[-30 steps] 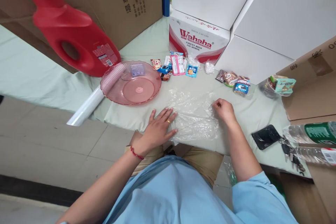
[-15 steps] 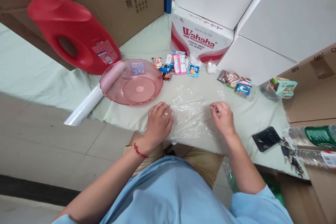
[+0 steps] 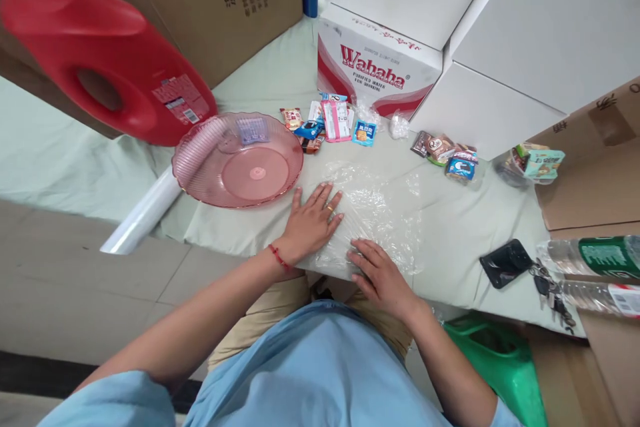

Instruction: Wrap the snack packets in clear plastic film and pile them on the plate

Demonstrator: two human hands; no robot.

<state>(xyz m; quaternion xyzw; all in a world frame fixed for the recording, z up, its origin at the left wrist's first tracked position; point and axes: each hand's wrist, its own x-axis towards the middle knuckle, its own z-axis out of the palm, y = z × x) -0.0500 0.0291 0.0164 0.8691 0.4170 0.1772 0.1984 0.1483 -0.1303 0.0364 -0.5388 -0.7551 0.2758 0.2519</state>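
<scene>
A crinkled sheet of clear plastic film (image 3: 383, 213) lies spread on the cloth-covered table (image 3: 450, 233). My left hand (image 3: 311, 221) rests flat at the film's left edge with its fingers spread. Over the near part of the film, my right hand (image 3: 383, 277) has its fingers stretched out and apart, pointing left. Neither hand grips anything. Just beyond my left hand stands a pink see-through plate (image 3: 257, 173), with a small packet (image 3: 251, 130) showing at its far side.
Several snack packets (image 3: 335, 121) sit by the Wahaba-style white and red carton (image 3: 375, 67); others (image 3: 450, 157) lie to the right. A red jug (image 3: 115, 53) and a white roll (image 3: 143, 213) are left. A black phone-like item (image 3: 506, 263), keys (image 3: 553, 293) and bottles (image 3: 590, 257) are right.
My right hand has moved left and nearer to me, from the film's right side, and its curled fingers have stretched out. My left hand has flattened and spread on the film.
</scene>
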